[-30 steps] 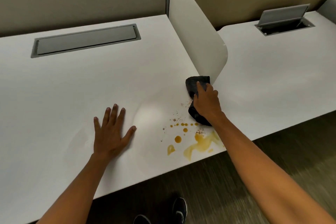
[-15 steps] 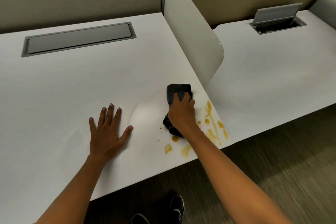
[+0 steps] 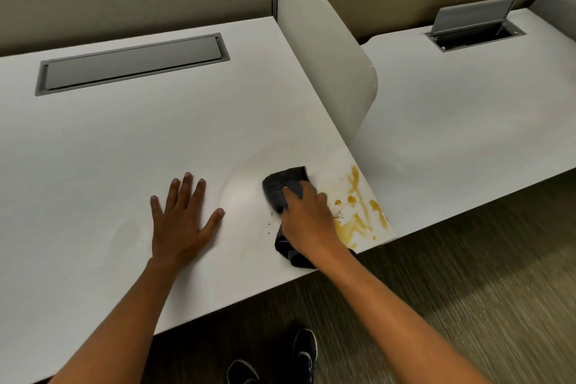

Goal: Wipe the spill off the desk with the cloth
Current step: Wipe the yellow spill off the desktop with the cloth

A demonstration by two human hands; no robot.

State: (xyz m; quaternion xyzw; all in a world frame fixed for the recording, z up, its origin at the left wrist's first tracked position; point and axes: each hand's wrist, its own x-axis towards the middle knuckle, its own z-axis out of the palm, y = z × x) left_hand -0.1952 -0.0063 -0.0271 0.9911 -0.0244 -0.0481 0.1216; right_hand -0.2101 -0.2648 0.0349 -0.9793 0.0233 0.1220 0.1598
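cloth (image 3: 285, 185) partly under R hand (image 3: 308, 221)

Soft, even light from above falls on the white desk (image 3: 124, 146), with a pale glare patch near its middle and only weak shadows under the arms. The floor (image 3: 467, 305) is streaked by motion blur, and the wide lens bends straight edges.

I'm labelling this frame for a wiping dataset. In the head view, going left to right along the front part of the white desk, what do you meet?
Flat, spread left hand → dark grey folded cloth under the right hand → smeared yellow-brown spill → desk's right edge.
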